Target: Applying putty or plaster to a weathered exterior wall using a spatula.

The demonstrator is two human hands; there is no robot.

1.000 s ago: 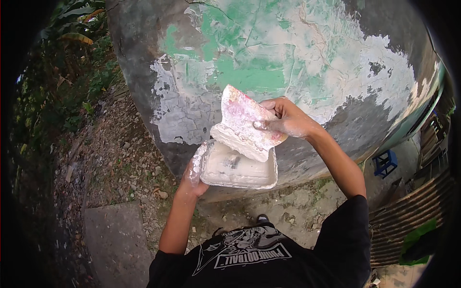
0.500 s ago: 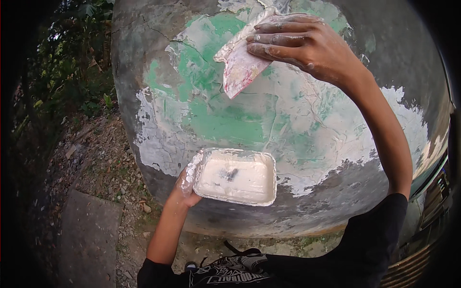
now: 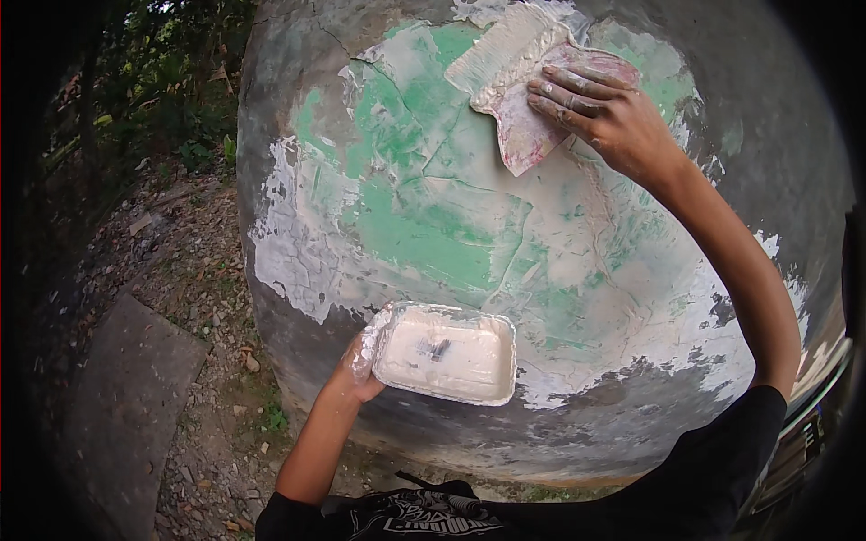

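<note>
And across it goes: since the last frame your right hand [image 3: 613, 117] has swept the spreader [image 3: 528, 135] rightward over the wall [image 3: 293, 86], and a fresh ribbed band of cream paste [image 3: 492, 59] now shows on its left. The tray [image 3: 511, 374] has sunk a little lower against the wall too, your left hand [image 3: 363, 358] going down with it.

Up top, your right hand is spread nearly flat, its fingers laid over the face of the pink-stained sheet, white smears across the knuckles; the thumb is hidden, so how it grips underneath you can't tell from here. The spreader sits tilted high on the wall, a thick bead of paste heaped along its upper-left edge, right where the band ends.

Down below, your left hand is curled around the left end of the tray, partly closed and caked in white. That rectangular tray hangs in front of the lower wall, well apart from the spreader, its pale paste [image 3: 465, 352] coating the bottom, with a dark streak near the middle.

Between the two, green paint [image 3: 415, 234] shows through thin, scraped layers, and a flaky white patch [image 3: 298, 261] runs down the left. Off to your left, a flat slab [image 3: 126, 388] lies beside stony ground [image 3: 203, 261].
</note>
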